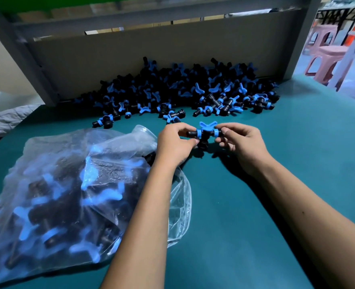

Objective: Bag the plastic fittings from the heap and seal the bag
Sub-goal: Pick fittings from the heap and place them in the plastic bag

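Clear plastic bag (68, 195) (part-filled) lies near left; both hands' fingers (224, 142) pinch one black-and-blue plastic fitting (207, 133), bagging next.

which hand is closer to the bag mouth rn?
Left. The left hand sits right beside the open mouth of the plastic bag, gripping one end of a fitting. The right hand grips the fitting's other end, farther away.

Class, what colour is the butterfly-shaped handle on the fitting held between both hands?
Light blue, on a black body: the handle of the fitting shows clearly in the head view.
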The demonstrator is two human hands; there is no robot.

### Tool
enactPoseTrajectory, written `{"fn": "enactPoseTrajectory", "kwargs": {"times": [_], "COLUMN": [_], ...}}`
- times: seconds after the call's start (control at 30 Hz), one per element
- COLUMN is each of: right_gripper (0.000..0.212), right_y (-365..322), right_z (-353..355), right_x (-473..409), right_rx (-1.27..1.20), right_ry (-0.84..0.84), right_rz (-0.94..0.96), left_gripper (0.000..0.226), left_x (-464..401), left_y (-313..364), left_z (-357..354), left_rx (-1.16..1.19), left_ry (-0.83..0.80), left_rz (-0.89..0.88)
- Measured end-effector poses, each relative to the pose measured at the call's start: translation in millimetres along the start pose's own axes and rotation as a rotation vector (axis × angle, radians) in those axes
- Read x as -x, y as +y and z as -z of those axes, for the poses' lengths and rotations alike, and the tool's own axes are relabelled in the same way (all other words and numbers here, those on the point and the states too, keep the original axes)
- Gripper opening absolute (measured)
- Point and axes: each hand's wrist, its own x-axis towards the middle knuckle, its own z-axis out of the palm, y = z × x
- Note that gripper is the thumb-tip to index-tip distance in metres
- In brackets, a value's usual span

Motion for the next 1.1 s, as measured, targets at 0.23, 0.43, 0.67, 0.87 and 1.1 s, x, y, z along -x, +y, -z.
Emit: {"fn": "enactPoseTrajectory", "kwargs": {"times": [0.23, 0.43, 0.67, 0.87, 1.1], "right_gripper": [0.012, 0.018, 0.011, 0.011, 0.024], "right_y": [-4.6, -1.4, 0.3, -0.7, -3.3], "right_z": [6.3, 4.1, 8.0, 7.9, 3.4], "right_x": [0.5, 4.2, -0.9, 1.0, 8.9], "right_rx": [-0.184, 0.031, -0.092, -0.094, 0.103], "right_ry": [-0.074, -0.099, 0.062, 0.057, -0.131], "right_rz": [-0.1, -0.001, -0.037, -0.034, 0.039], "left_gripper": [0.032, 0.024, 0.021, 0.021, 0.024], "left_x": [2.4, 5.3, 1.4, 0.8, 2.7], "left_y": [0.9, 1.2, -0.6, -3.0, -6.0], "left_z": [4.8, -1.1, 1.0, 3.2, -3.3], "left_rx": [0.21, 0.279, 0.49, 0.489, 0.286], "left_ry": [-0.042, -0.07, 0.04, 0.027, -0.085], "left_rz": [-0.003, -0.004, 0.07, 0.064, 0.003]}}
